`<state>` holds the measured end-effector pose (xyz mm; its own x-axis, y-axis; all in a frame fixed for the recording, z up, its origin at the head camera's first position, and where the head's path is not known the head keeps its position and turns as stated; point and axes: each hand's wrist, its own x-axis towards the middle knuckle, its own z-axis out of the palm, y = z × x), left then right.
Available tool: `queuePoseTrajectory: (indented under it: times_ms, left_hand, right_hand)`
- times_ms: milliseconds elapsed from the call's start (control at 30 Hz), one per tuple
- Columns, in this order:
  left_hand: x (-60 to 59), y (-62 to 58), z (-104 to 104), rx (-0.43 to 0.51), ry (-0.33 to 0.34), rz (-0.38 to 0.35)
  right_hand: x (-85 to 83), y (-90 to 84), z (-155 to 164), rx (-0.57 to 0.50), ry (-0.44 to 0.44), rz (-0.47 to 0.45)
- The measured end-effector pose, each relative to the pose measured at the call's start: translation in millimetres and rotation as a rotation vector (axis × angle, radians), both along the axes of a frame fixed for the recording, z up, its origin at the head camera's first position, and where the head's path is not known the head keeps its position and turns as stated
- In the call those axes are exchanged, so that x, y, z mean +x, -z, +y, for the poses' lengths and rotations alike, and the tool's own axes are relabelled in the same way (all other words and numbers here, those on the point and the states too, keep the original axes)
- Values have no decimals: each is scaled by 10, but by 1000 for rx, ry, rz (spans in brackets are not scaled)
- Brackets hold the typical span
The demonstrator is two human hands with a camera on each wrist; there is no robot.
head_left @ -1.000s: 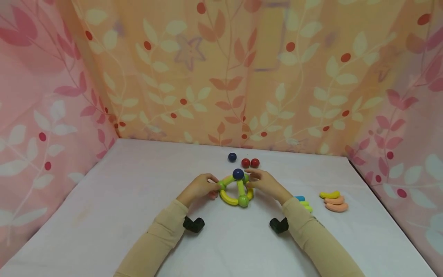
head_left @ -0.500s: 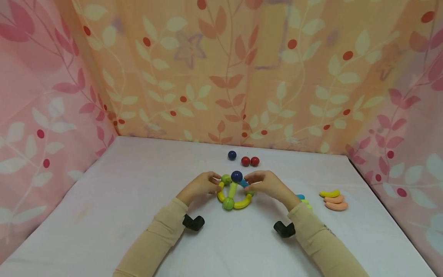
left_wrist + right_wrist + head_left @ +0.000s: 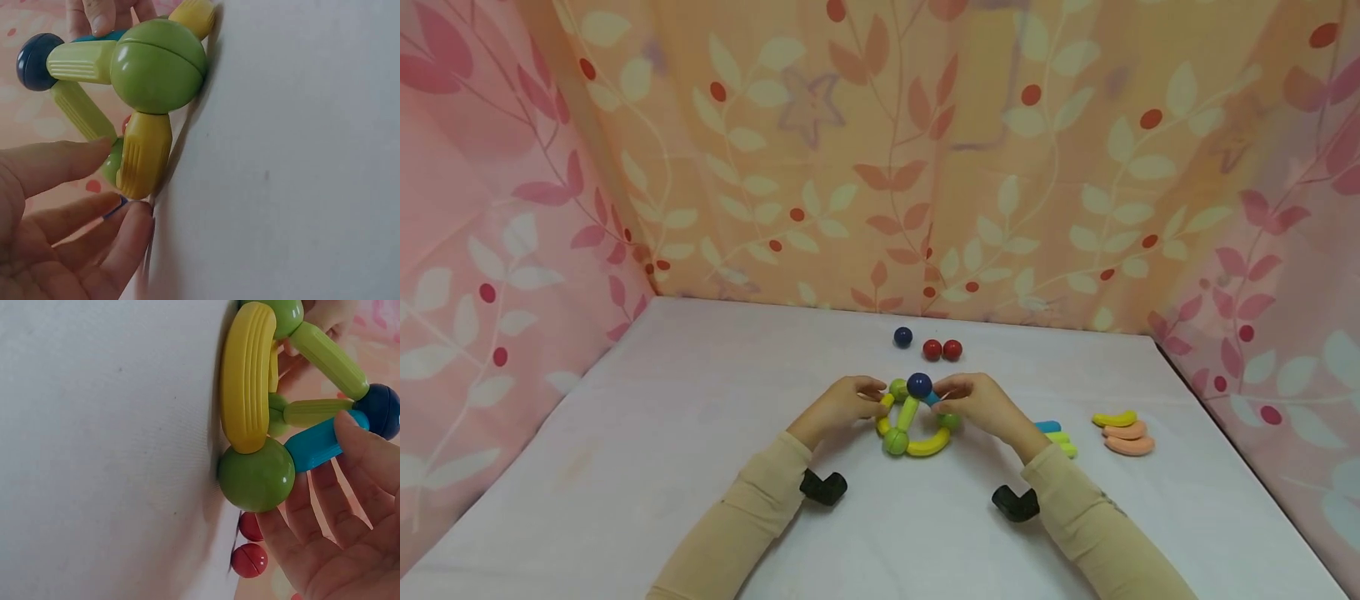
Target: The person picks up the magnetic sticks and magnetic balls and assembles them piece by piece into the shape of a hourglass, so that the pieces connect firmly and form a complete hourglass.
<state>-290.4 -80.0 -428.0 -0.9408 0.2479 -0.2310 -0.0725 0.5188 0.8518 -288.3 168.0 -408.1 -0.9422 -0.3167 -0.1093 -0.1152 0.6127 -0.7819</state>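
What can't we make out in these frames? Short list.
- Head view: how the left hand grips the toy frame; fingertips too small.
- Head view: loose blue and green sticks, partly behind the right hand and its sleeve.
- Right wrist view: red balls, partly behind the fingers.

Two red balls; two orange curved pieces
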Motion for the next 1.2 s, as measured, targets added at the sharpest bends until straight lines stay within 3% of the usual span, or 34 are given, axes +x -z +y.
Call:
queuePoseTrajectory:
  times_ms: [267, 467, 667, 800, 900, 1033, 1200]
  left_hand:
    - [4, 10, 50, -69, 21, -3]
    - [-5, 28, 18, -8, 60, -10]
    - [-16, 41, -34, 44, 120, -7]
    - [-28, 0, -51, 79, 101, -1]
    - [-14, -75, -56, 116, 97, 14]
    - [31, -169, -60, 129, 163, 26]
    - [82, -210, -9, 93, 238, 13]
  right_hand:
    - [38, 5, 37, 4, 24, -41]
    - [106, 38, 127, 72, 54, -121]
    - [130, 76, 169, 55, 65, -142]
    - [150, 71, 221, 45, 91, -118]
    - [158, 20, 357, 15, 136, -55]
    - [147, -55, 654, -7, 180, 20]
    - [165, -69, 1015, 3, 229, -23]
